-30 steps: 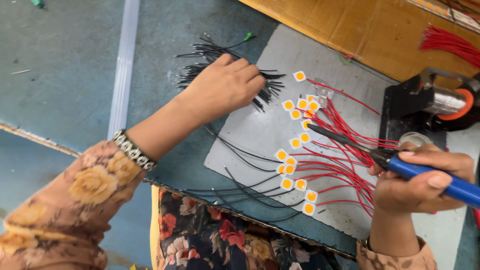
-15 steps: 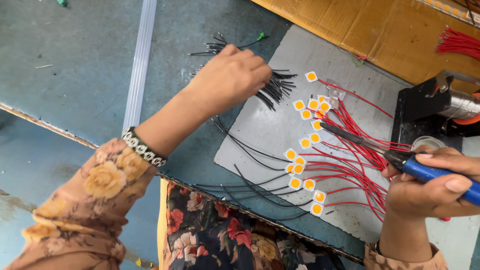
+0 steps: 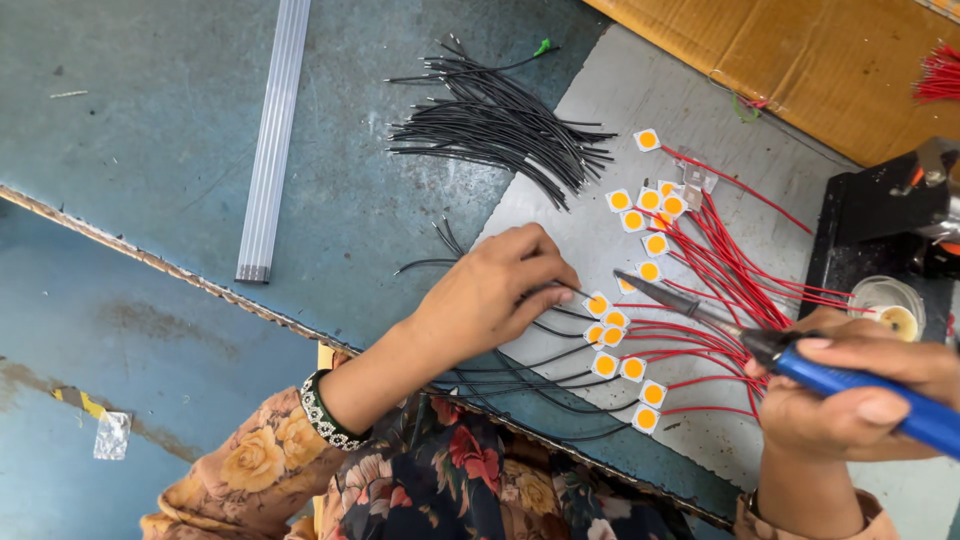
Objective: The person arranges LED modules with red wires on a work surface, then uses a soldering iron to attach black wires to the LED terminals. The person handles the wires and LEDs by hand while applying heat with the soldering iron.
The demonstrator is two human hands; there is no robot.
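My left hand (image 3: 495, 290) pinches a thin black wire (image 3: 570, 290), bringing its end to a small white square chip with a yellow centre (image 3: 597, 304) on the grey mat (image 3: 620, 110). My right hand (image 3: 860, 390) grips a blue-handled soldering iron (image 3: 790, 355); its metal tip points left at the same chip. Several more such chips (image 3: 648, 205) lie on the mat with red wires (image 3: 760, 285) attached, some also with black wires. A bundle of loose black wires (image 3: 500, 130) lies farther up the table.
A clear ribbed plastic strip (image 3: 272, 140) lies on the blue-grey table at the left. A black soldering stand (image 3: 880, 230) and a small round pot (image 3: 892, 305) sit at the right. Cardboard (image 3: 800, 60) covers the far right, with more red wires (image 3: 940, 75).
My left hand left the black wire bundle and came down to the chips by the iron's tip, now holding a black wire. The view shifted; my right hand kept the soldering iron.
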